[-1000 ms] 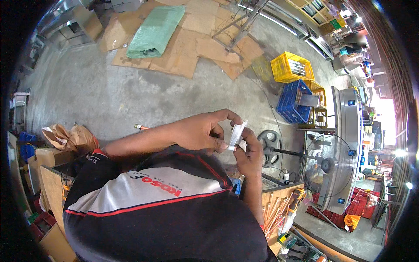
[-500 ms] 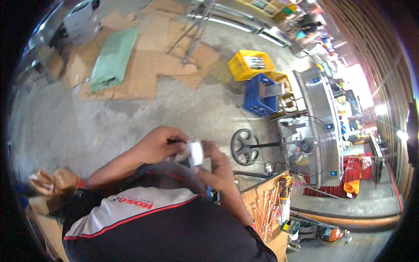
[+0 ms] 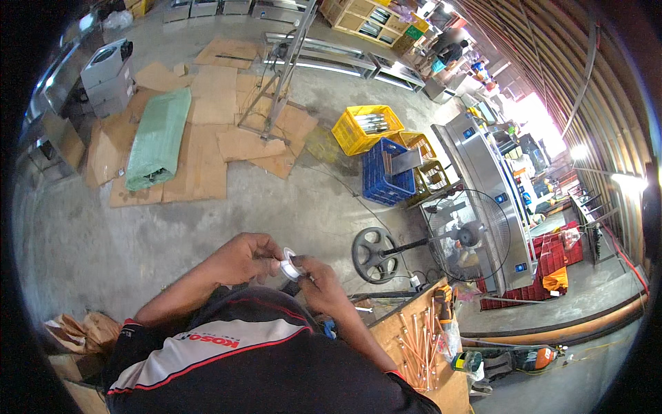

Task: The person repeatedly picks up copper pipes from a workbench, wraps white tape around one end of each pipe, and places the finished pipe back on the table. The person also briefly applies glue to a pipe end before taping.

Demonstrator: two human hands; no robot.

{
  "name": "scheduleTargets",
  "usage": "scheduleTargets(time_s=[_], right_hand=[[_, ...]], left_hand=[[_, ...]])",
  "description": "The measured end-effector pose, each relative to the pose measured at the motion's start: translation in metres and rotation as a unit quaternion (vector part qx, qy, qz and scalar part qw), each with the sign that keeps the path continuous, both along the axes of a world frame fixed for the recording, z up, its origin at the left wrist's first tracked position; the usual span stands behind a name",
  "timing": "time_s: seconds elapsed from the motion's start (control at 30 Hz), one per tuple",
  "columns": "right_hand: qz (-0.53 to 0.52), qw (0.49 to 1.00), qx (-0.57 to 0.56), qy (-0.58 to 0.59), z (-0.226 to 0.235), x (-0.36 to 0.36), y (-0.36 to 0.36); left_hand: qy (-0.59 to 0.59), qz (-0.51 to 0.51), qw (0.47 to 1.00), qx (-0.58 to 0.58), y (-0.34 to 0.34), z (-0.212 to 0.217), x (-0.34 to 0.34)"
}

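Note:
In front of my body, both hands meet at a small white spool of tape [image 3: 290, 266]. My right hand [image 3: 320, 283] grips the spool's right side between thumb and fingers. My left hand [image 3: 241, 262] has its fingers curled and pinched together against the spool's left edge; whether a loose tape end lies between them is too small to see. Below my right forearm, a wooden board [image 3: 388, 332] carries several thin copper tubes [image 3: 418, 348] with pale ends. An orange-and-black tool [image 3: 444, 303] lies beside the tubes.
A standing fan [image 3: 473, 234] with a round black base [image 3: 374, 255] is ahead on the right. Beyond it are a blue crate [image 3: 376, 181], a yellow crate [image 3: 348, 136] and a steel counter [image 3: 476, 162]. Cardboard [image 3: 210, 155] under a green-wrapped package [image 3: 160, 138] covers floor at far left.
The view has tilted and sharpened, so the surroundings sit lower in the picture. The spool has turned in my fingers, its round side now showing; both hands stay on it.

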State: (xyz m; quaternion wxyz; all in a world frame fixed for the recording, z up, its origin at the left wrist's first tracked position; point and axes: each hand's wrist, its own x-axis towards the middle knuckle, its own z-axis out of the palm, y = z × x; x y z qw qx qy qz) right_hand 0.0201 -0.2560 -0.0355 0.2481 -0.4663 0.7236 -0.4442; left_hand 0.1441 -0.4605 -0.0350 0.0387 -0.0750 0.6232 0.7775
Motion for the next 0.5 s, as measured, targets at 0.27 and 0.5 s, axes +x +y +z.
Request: scheduleTargets(time_s=[0.27, 0.5], right_hand=[[0.037, 0.993, 0.052, -0.098, 0.015, -0.008, 0.002], [-0.035, 0.961, 0.033, -0.271, 0.024, 0.003, -0.016]], left_hand=[[0.032, -0.008, 0.999, 0.025, 0.015, 0.014, -0.005], [0.057, -0.028, 0.974, -0.215, 0.014, 0.017, 0.005]])
